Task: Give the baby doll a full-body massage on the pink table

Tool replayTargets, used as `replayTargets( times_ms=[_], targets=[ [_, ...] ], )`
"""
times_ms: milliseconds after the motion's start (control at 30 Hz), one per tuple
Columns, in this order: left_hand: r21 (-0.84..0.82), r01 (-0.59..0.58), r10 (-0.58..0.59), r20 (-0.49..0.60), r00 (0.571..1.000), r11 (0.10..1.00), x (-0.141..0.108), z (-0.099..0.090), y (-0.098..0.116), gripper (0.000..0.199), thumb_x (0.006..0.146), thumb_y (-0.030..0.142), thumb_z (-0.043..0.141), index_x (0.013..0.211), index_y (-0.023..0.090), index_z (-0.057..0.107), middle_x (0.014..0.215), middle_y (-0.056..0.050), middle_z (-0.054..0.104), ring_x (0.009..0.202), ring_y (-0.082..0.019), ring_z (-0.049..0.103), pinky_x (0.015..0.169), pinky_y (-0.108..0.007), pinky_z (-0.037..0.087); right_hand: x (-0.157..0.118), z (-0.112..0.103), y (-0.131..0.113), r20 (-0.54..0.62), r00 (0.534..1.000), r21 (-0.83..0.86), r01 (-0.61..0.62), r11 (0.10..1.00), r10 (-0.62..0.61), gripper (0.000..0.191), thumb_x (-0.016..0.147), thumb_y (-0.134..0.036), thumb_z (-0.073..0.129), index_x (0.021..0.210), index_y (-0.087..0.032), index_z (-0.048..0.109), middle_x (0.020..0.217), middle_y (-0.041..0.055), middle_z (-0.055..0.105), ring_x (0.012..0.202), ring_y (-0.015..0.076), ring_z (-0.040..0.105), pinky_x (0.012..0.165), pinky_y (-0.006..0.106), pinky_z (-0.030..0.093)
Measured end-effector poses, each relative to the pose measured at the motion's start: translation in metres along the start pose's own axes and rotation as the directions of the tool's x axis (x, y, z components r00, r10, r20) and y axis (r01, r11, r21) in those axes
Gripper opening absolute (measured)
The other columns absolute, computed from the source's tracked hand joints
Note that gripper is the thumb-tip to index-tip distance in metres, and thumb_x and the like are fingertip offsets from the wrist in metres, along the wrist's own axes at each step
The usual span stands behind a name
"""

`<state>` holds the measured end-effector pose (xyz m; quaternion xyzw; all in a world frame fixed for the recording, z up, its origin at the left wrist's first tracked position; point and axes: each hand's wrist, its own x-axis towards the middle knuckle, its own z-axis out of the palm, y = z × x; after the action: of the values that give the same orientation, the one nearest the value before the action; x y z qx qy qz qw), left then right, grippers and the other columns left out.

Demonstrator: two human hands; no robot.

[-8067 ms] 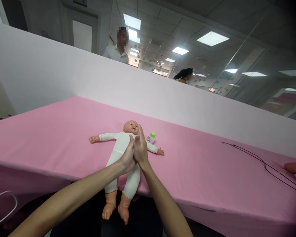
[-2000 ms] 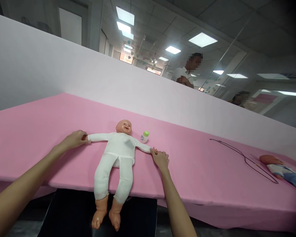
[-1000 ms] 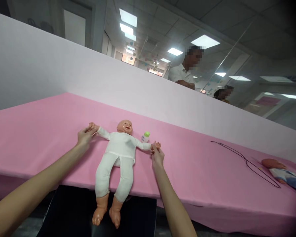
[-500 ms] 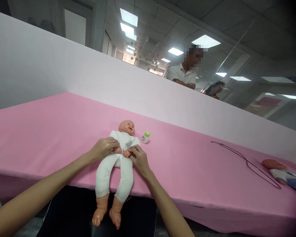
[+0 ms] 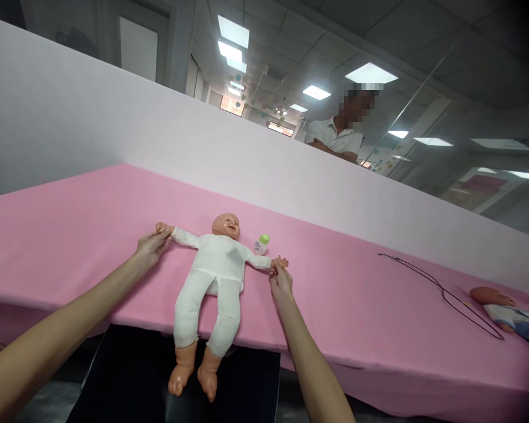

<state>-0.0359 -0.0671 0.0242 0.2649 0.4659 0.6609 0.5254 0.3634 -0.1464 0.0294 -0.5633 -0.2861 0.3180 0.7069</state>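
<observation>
A baby doll [image 5: 221,258] in a white suit lies on its back on the pink-covered table [image 5: 335,294], its arms stretched out to both sides. Its bare feet hang over the front edge. My left hand [image 5: 151,245] is closed around the doll's wrist on the left, with the doll's small hand showing beyond my fingers. On the other side, my right hand [image 5: 281,277] pinches the doll's other wrist. Close to the doll's shoulder stands a small bottle [image 5: 261,244] with a green cap.
A dark cable [image 5: 441,288] lies in a loop on the right part of the table. Beside it rests a second doll [image 5: 506,311] in blue and white. A white partition [image 5: 247,158] runs along the back, and a person [image 5: 335,136] with folded arms is behind it.
Both my hands have moved outward, drawing the doll's arms from across its belly out to the sides. A second person behind the partition no longer shows.
</observation>
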Motion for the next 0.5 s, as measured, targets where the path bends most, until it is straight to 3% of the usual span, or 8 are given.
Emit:
replayTargets(
  times_ms=[100,200,267,300,367,400,433,500],
  targets=[
    [-0.017,-0.049,0.049,0.005,0.999,0.999,-0.008,0.006,0.007,0.028,0.066,0.024,0.092,0.083,0.017,0.072,0.086,-0.004,0.073,0.084,-0.019,0.072,0.078,-0.03,0.06,-0.006,0.008,-0.009,0.002,0.998,-0.01,0.059,0.998,-0.059,0.043,0.063,-0.051,0.09,0.076,-0.024,0.059,0.063,-0.0045,0.057,0.052,0.0126,0.05,0.05,0.027,0.046],
    [0.124,-0.332,0.309,0.171,0.936,0.935,-0.033,0.024,0.014,0.035,0.068,0.035,0.092,0.094,0.018,0.076,0.098,-0.007,0.077,0.094,-0.023,0.072,0.085,-0.035,0.06,-0.026,0.026,-0.024,0.097,0.959,-0.08,0.276,0.958,-0.268,0.042,0.068,-0.049,0.09,0.082,-0.022,0.061,0.078,-0.0014,0.066,0.061,0.0132,0.055,0.056,0.027,0.048],
    [0.253,-0.556,0.425,0.425,0.799,0.792,-0.051,0.033,0.014,0.031,0.077,0.042,0.085,0.099,0.021,0.079,0.103,-0.008,0.079,0.097,-0.025,0.072,0.083,-0.035,0.059,-0.044,0.037,-0.027,0.286,0.86,-0.169,0.48,0.861,-0.423,0.031,0.077,-0.043,0.085,0.087,-0.022,0.066,0.088,0.0021,0.07,0.071,0.0163,0.061,0.063,0.029,0.051],
    [0.296,-0.653,0.428,0.559,0.71,0.697,-0.058,0.036,0.011,0.027,0.081,0.042,0.081,0.1,0.023,0.08,0.104,-0.008,0.079,0.097,-0.026,0.072,0.082,-0.035,0.058,-0.054,0.041,-0.026,0.421,0.779,-0.211,0.582,0.785,-0.464,0.021,0.082,-0.038,0.081,0.09,-0.023,0.069,0.092,0.0033,0.071,0.077,0.018,0.063,0.067,0.03,0.052],
    [0.315,-0.804,0.356,0.773,0.526,0.505,-0.069,0.038,0.004,0.019,0.09,0.037,0.07,0.102,0.026,0.081,0.109,-0.007,0.08,0.1,-0.026,0.073,0.082,-0.036,0.057,-0.07,0.046,-0.018,0.658,0.602,-0.265,0.748,0.609,-0.453,0.006,0.088,-0.026,0.071,0.094,-0.024,0.073,0.097,0.0049,0.072,0.085,0.0203,0.066,0.074,0.031,0.053],
    [0.297,-0.854,0.315,0.836,0.449,0.428,-0.073,0.038,0.0,0.02,0.093,0.033,0.065,0.103,0.027,0.082,0.112,-0.007,0.081,0.104,-0.026,0.073,0.084,-0.036,0.057,-0.076,0.047,-0.013,0.732,0.538,-0.281,0.798,0.534,-0.419,0.01,0.089,-0.02,0.067,0.094,-0.025,0.075,0.098,0.0054,0.072,0.087,0.021,0.067,0.075,0.032,0.053],
    [0.278,-0.886,0.29,0.872,0.395,0.371,-0.075,0.038,-0.004,0.022,0.095,0.029,0.061,0.102,0.028,0.082,0.115,-0.006,0.081,0.108,-0.026,0.073,0.087,-0.037,0.056,-0.079,0.048,-0.008,0.772,0.503,-0.293,0.825,0.484,-0.389,0.015,0.089,-0.017,0.064,0.095,-0.025,0.075,0.1,0.0058,0.072,0.088,0.0213,0.068,0.075,0.032,0.053],
    [0.292,-0.897,0.294,0.872,0.392,0.331,-0.077,0.037,-0.007,0.024,0.095,0.027,0.059,0.101,0.029,0.082,0.115,-0.005,0.081,0.11,-0.026,0.073,0.089,-0.037,0.056,-0.079,0.048,-0.004,0.771,0.506,-0.301,0.825,0.478,-0.386,0.016,0.09,-0.017,0.064,0.096,-0.025,0.075,0.1,0.0059,0.072,0.089,0.0217,0.068,0.076,0.032,0.054]
  ],
)
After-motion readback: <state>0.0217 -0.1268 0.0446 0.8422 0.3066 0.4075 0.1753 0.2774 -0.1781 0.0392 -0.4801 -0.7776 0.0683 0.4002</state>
